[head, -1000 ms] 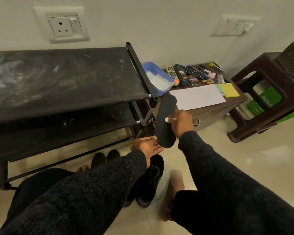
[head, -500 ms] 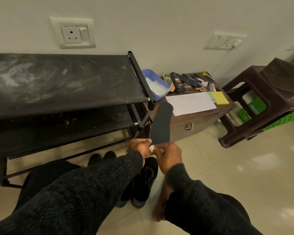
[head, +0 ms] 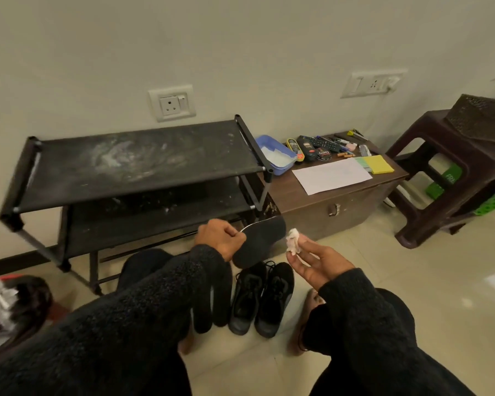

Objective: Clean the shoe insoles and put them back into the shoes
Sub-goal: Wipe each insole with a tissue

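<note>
— Pale wall with two sockets, tiled floor, a dusty black shoe rack [head: 143, 164] against the wall and a low wooden table [head: 340, 195] beside it with a sheet of paper, remotes and a blue tray. Where is the insole?

— In the air, just above the pair of black shoes [head: 262, 298] standing on the floor. The left hand [head: 222, 238] grips the black insole [head: 259, 241] at one long edge, fingers curled round it, and it lies slanted, toe end up towards the table.

— And the other hand?

— The right hand [head: 312, 260] is palm up, near the insole but apart from it. Thumb and forefinger pinch a small crumpled white wad [head: 293, 242], tissue or cloth, I cannot tell which; the other fingers are loosely spread.

— How would you say that insole handles?

— Light and thin, I judge, and bendy: the held edge curls up a little under the grip. A soft foam or fabric face, so not slippery and not fragile. Wiping it one-handed, it would likely flex away from the wad, so support from behind would help. For putting it back, I would take it near the heel and feed the toe end into the shoe first.

— Is there a second insole?

— I cannot see one from here.
</note>
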Demonstrator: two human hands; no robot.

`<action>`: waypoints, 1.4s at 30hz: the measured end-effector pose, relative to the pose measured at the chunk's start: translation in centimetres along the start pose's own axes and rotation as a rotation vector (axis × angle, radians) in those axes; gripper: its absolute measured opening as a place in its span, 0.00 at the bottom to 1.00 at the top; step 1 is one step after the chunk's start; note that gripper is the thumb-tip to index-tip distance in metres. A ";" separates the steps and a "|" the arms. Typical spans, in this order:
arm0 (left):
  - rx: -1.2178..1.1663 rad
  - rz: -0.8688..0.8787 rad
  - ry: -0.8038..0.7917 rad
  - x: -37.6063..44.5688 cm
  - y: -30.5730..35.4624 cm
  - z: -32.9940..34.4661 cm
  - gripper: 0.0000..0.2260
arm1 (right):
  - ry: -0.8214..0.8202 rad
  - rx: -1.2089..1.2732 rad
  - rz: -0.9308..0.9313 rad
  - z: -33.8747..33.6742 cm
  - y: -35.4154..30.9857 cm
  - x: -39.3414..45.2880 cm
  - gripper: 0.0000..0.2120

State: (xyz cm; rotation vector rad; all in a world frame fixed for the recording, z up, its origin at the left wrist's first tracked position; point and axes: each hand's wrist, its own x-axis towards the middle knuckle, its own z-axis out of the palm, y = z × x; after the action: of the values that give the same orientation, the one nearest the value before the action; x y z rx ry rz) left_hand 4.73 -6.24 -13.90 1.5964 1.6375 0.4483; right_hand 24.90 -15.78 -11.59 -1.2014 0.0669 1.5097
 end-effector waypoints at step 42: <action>-0.850 -0.819 0.028 0.6 -20.9 -10.4 0.32 | -0.297 -0.879 0.479 2.1 17.5 4.7 0.11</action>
State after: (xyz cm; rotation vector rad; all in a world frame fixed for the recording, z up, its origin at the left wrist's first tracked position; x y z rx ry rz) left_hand -16.89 -5.90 -22.76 0.2587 1.6278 0.5965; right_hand 11.12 -17.30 -23.40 -1.6937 -0.6047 2.2367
